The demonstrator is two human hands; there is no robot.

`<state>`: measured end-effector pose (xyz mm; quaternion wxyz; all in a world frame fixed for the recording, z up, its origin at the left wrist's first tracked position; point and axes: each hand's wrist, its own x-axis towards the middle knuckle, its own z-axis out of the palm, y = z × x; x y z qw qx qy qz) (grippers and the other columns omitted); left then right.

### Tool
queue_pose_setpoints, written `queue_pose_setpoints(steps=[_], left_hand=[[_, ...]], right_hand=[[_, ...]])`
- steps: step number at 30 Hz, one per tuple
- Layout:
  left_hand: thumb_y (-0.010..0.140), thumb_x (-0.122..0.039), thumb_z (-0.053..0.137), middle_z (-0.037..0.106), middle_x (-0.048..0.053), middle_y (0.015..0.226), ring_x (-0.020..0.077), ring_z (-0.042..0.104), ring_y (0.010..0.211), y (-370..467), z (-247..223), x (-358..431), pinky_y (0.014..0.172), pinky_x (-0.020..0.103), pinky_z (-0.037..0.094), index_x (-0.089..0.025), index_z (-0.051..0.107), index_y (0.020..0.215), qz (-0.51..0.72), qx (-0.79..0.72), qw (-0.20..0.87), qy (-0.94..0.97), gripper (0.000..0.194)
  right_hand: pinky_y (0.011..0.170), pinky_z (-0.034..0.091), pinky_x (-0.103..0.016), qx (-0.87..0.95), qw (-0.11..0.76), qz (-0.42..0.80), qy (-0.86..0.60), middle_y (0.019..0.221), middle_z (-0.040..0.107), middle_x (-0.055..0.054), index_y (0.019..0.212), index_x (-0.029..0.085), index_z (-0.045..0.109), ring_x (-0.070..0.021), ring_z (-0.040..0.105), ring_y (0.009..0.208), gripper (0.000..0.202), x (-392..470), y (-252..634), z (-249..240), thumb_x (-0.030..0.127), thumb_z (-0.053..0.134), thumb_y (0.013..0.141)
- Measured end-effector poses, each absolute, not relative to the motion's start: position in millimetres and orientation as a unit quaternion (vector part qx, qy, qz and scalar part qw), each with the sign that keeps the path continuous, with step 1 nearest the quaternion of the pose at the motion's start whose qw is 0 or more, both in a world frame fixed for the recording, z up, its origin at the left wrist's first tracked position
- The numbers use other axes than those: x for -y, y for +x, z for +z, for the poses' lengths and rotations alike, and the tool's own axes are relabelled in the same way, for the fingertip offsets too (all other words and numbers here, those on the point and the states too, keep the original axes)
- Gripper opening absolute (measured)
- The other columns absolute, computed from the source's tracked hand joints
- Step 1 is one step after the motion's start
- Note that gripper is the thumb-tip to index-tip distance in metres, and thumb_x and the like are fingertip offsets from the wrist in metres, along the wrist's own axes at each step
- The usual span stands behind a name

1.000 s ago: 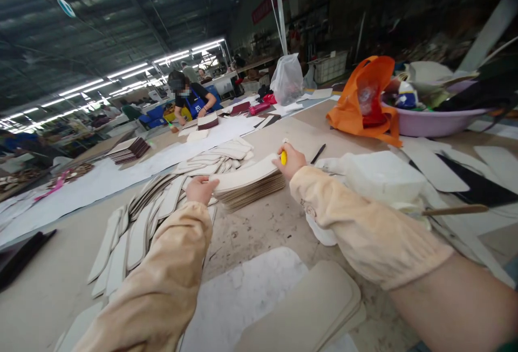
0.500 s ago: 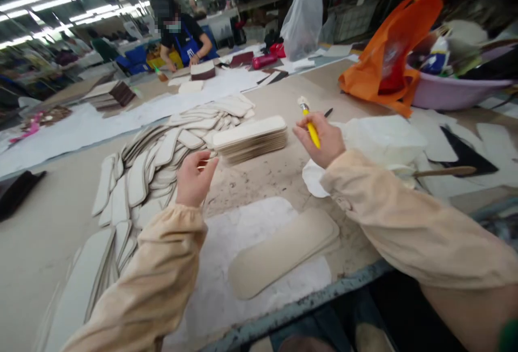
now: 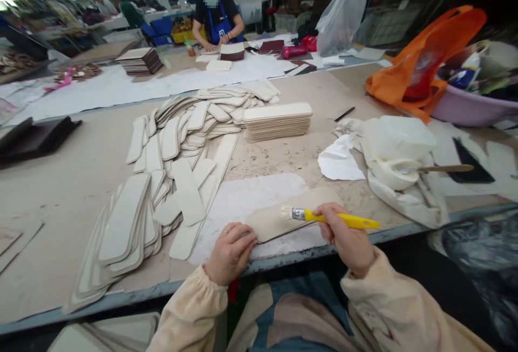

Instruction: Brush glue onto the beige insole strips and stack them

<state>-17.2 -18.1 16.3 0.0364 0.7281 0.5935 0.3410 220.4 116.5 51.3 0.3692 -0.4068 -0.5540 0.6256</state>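
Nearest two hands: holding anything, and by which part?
Right hand: grip on a yellow-handled paintbrush, by its handle, near the ferrule. Left hand: touching a beige panel at its end; any hold unclear.

from my feed i see a paintbrush with a yellow handle, a silver metal collar and short pale bristles. it lies almost level in the right hand, bristles pointing left over a panel; i can't tell whether they touch it. the panel is long, flat, beige and rounded, slanting across a white sheet near the front edge of the worktop. its near left end meets the left hand.
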Motion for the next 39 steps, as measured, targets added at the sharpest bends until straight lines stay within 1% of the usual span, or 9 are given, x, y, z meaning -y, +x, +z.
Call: queue_pose_setpoints(steps=[3,6,11,14,18,25,29,33,39], left_hand=[[0.083,-0.009,0.060,0.066,0.008,0.095,0.0176,0.058,0.086,-17.9,15.1,17.2,0.077,0.033,0.053,-0.018,0.066,0.103,0.341,-0.577,0.036,0.741,0.023],[0.084,-0.011,0.059,0.066,0.008,0.095,0.0168,0.059,0.083,-17.6,11.8,18.7,0.072,0.030,0.053,-0.019,0.066,0.104,0.337,-0.579,0.034,0.741,0.023],[0.085,-0.013,0.058,0.065,0.009,0.097,0.0168,0.061,0.089,-17.3,8.3,20.6,0.077,0.029,0.054,-0.019,0.066,0.105,0.340,-0.595,0.048,0.727,0.022],[0.085,-0.014,0.057,0.064,0.008,0.096,0.0167,0.060,0.088,-17.2,9.0,19.6,0.077,0.029,0.054,-0.020,0.066,0.105,0.328,-0.599,0.058,0.728,0.022],[0.086,-0.015,0.056,0.064,0.008,0.092,0.0164,0.061,0.084,-17.2,10.2,18.1,0.074,0.029,0.053,-0.020,0.067,0.101,0.314,-0.605,0.051,0.730,0.019],[0.086,-0.015,0.056,0.064,0.008,0.092,0.0162,0.061,0.084,-18.2,8.7,17.3,0.074,0.028,0.053,-0.019,0.068,0.099,0.313,-0.603,0.034,0.733,0.018],[0.086,-0.015,0.056,0.064,0.008,0.093,0.0157,0.062,0.085,-19.0,6.9,15.8,0.074,0.027,0.053,-0.019,0.068,0.098,0.312,-0.599,0.025,0.737,0.017],[0.088,-0.017,0.055,0.063,0.007,0.094,0.0154,0.061,0.085,-20.2,5.7,15.0,0.075,0.027,0.053,-0.019,0.068,0.098,0.314,-0.594,0.014,0.740,0.017],[0.088,-0.016,0.055,0.063,0.008,0.096,0.0164,0.059,0.086,-21.3,5.7,14.4,0.074,0.028,0.053,-0.019,0.068,0.100,0.312,-0.583,-0.008,0.750,0.018]], right_hand=[[0.040,0.024,-0.021,0.572,0.322,0.639,-0.400,0.048,0.038,0.007,0.083,0.018,0.059,-0.0076,0.032,0.042,0.035,-107.8,192.9,59.0,0.051,0.051,0.089],[0.040,0.024,-0.022,0.594,0.298,0.634,-0.396,0.047,0.038,0.007,0.081,0.017,0.060,-0.0075,0.031,0.041,0.038,-106.6,173.4,60.9,0.053,0.051,0.087],[0.044,0.029,-0.023,0.649,0.265,0.600,-0.385,0.047,0.039,0.007,0.077,0.019,0.061,-0.0095,0.037,0.044,0.035,-109.6,157.5,49.2,0.050,0.049,0.088],[0.051,0.035,-0.024,0.676,0.262,0.565,-0.394,0.053,0.048,0.004,0.074,0.019,0.062,-0.0114,0.045,0.051,0.032,-111.3,153.3,45.7,0.046,0.049,0.088],[0.066,0.041,-0.024,0.707,0.268,0.526,-0.389,0.068,0.061,0.001,0.072,0.019,0.063,-0.0138,0.055,0.068,0.031,-115.0,153.0,46.9,0.041,0.047,0.088],[0.069,0.041,-0.026,0.720,0.255,0.477,-0.435,0.069,0.063,0.000,0.075,0.020,0.065,-0.0156,0.058,0.071,0.032,-143.4,186.8,45.5,0.043,0.047,0.087],[0.064,0.040,-0.027,0.710,0.249,0.438,-0.492,0.064,0.061,0.000,0.075,0.020,0.065,-0.0170,0.057,0.067,0.034,-166.5,221.1,49.0,0.047,0.047,0.085],[0.062,0.039,-0.028,0.715,0.256,0.380,-0.528,0.059,0.058,0.000,0.073,0.020,0.065,-0.0168,0.054,0.062,0.037,-183.9,250.4,55.4,0.049,0.046,0.084],[0.063,0.040,-0.028,0.739,0.271,0.280,-0.549,0.062,0.060,-0.001,0.071,0.019,0.064,-0.0177,0.055,0.065,0.035,-197.2,276.3,59.5,0.048,0.047,0.083]])
